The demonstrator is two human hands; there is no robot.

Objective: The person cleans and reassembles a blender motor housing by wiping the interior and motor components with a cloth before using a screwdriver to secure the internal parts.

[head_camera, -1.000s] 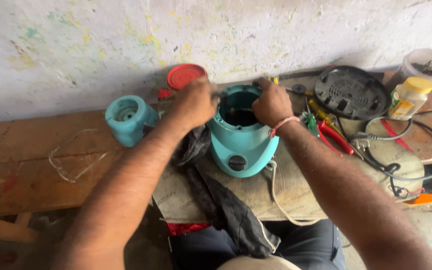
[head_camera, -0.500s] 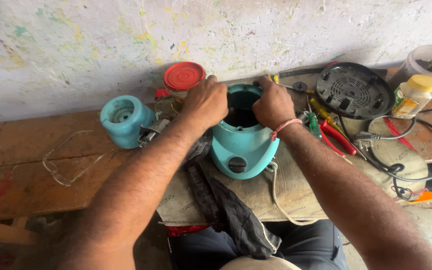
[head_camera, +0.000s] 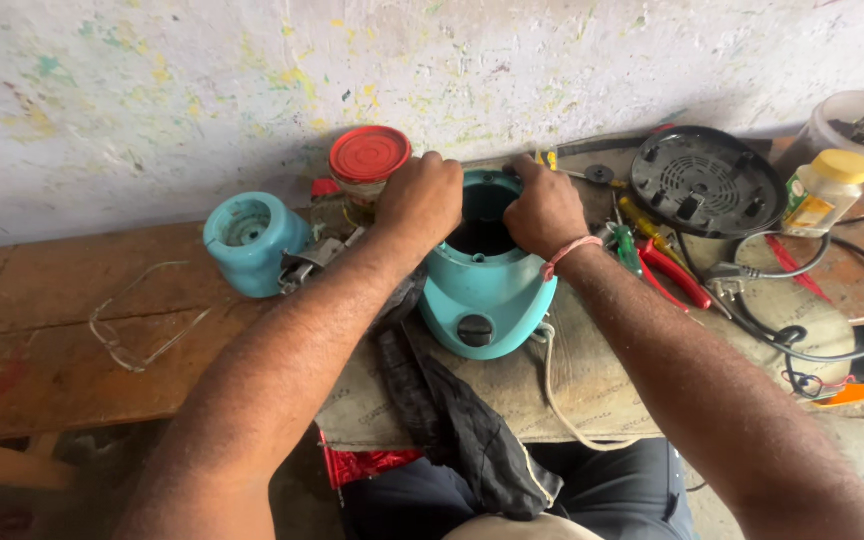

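Fingers of both hands curl over the rim of the teal mixer base, which stands on a cloth near the tabletop's front edge, knob facing the person. Even pressure from both sides should keep it from tipping. Left hand clamps the left rim, knuckles up; right hand grips the far right rim, wrist bent down. Beyond, a red-lidded jar stands by the wall.

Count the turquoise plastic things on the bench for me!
2. The big turquoise plastic appliance base sits in the middle, gripped at its rim by both hands. The small turquoise plastic cup-shaped part stands left of it. Others may be hidden.
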